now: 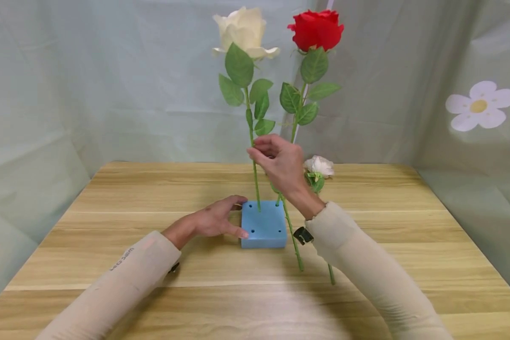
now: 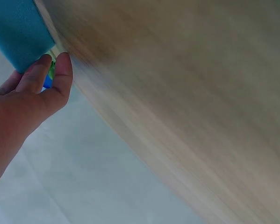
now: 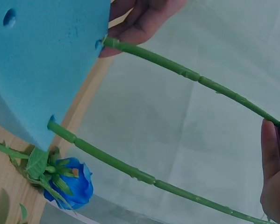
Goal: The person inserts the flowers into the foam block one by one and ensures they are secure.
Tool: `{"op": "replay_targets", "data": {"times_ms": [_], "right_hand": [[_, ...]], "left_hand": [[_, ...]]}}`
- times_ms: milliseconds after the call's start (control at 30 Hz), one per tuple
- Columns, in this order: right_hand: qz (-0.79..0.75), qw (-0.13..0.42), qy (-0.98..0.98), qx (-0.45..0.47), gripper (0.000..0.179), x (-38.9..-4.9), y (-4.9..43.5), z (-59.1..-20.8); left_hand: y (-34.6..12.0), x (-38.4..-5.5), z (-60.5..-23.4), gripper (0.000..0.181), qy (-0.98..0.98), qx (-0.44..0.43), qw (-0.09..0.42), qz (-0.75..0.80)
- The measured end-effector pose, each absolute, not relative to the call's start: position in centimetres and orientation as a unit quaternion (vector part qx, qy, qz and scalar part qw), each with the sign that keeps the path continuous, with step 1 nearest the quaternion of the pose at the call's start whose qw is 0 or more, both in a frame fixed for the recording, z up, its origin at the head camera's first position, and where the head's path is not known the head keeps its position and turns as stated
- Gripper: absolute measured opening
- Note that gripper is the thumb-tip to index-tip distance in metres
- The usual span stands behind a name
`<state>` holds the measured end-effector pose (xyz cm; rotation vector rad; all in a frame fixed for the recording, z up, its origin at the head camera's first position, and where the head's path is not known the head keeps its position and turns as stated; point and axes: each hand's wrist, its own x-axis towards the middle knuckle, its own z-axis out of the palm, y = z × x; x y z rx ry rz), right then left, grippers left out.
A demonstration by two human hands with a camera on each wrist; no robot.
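My right hand (image 1: 282, 160) pinches the green stem of a white rose (image 1: 242, 33) between thumb and fingertips, holding it upright. In the right wrist view the white rose's stem (image 3: 154, 58) has its lower end right at a hole near the edge of the blue foam block (image 3: 41, 60). A red rose (image 1: 316, 30) stands in another hole of the block, along the same far edge. My left hand (image 1: 216, 218) grips the block's left side, thumb at the front corner and fingers at the back; in the left wrist view its fingertips touch the block (image 2: 20, 32).
A blue rose (image 3: 74, 184) lies beside the block, its bloom hidden from the head view. To the right on the wooden table (image 1: 153, 189), a pale rose (image 1: 319, 166) lies partly under my right forearm. Cloth with a printed flower (image 1: 480, 106) encloses the table.
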<state>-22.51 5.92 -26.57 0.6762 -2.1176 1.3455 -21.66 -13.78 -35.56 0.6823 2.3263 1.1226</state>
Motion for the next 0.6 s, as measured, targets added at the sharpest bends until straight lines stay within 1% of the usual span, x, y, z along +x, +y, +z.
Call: {"op": "replay_targets", "data": {"times_ms": [367,600], "right_hand": [[0.504,0.301,-0.766,0.263,0.016,-23.6,4.9,-27.6],[0.507,0.301,-0.769,0.246,0.016,-23.9,4.8,-28.0]], "left_hand": [[-13.9,-21.6,-35.6,0.096,0.852,0.238,0.235,0.403],[-13.9,-21.5,-35.6,0.096,0.848,0.249,0.229,0.408]]}}
